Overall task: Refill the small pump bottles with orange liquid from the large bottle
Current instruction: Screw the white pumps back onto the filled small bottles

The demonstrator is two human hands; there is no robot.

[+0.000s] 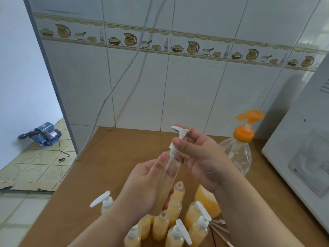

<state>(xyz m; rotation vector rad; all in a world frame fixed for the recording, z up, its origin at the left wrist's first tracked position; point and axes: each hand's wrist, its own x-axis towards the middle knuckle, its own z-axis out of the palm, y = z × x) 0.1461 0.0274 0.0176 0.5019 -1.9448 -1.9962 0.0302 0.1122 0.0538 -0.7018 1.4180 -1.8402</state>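
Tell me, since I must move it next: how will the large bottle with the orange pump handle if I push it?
The large bottle stands tall with a heavy-looking orange pump on top, and its upper part looks empty, so it may tip rather than slide. Its clear plastic wall probably flexes under a squeeze. Orange liquid low down may steady it somewhat.

Domestic kitchen, seen from where I stand at a brown wooden surface (114,175). The wall behind the surface is clad in white glazed tiles (195,90) with a decorative border (160,43) of jugs, pies, bowls and bottles, a motif typical of home kitchens. To the right of the surface stands a white microwave oven (302,157). To its left, a patterned tiled floor (35,166) carries a small blue water pump (44,134) against a plain wall.
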